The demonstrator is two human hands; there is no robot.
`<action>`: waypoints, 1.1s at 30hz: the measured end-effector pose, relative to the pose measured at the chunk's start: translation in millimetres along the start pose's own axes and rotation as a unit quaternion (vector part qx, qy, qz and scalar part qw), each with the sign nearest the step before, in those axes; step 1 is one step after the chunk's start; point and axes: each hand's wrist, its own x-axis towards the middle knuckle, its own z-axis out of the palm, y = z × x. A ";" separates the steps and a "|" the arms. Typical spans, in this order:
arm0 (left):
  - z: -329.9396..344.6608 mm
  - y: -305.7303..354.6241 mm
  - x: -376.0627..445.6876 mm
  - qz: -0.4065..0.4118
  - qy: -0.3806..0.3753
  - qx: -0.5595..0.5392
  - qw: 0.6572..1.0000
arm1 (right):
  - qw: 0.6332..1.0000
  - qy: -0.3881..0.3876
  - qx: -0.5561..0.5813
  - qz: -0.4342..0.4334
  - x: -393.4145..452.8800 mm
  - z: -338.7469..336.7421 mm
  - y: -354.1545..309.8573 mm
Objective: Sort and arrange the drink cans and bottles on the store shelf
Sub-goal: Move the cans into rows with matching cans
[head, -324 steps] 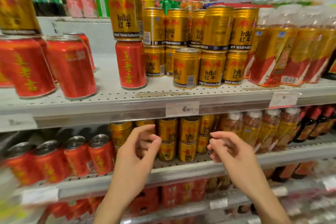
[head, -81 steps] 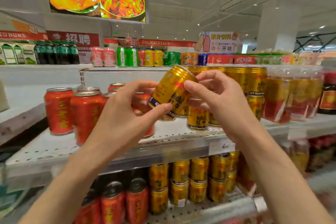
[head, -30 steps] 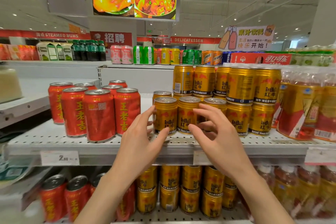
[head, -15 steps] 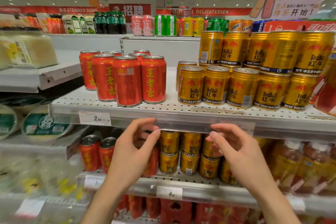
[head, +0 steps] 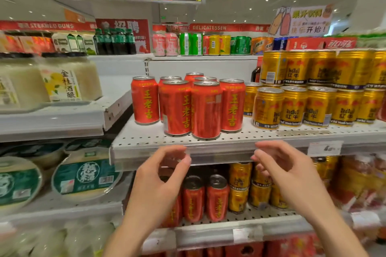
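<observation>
Our left hand [head: 158,181] & right hand [head: 292,175]: grip loose, fingers apart, holding nothing, just below shelf [head: 208,148] w/ red cans [head: 188,106].

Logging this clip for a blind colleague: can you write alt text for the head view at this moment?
Two empty hands, left hand and right hand, hover with loosely curled fingers before the white perforated metal shelf. On it a cluster of tall red drink cans with yellow characters stands left of stacked gold Red Bull cans.
</observation>
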 end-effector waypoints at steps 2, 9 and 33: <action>-15.3 0.4 7.2 0.015 -0.008 0.012 1.000 | 1.000 0.008 -0.013 -0.011 2.0 12.7 -14.8; -50.3 20.3 37.4 0.107 -0.019 0.126 0.986 | 0.983 0.044 -0.122 -0.127 30.6 31.0 -74.1; -61.4 57.4 153.7 0.160 -0.150 0.364 0.905 | 0.869 -0.096 -0.416 -0.249 110.8 47.4 -128.3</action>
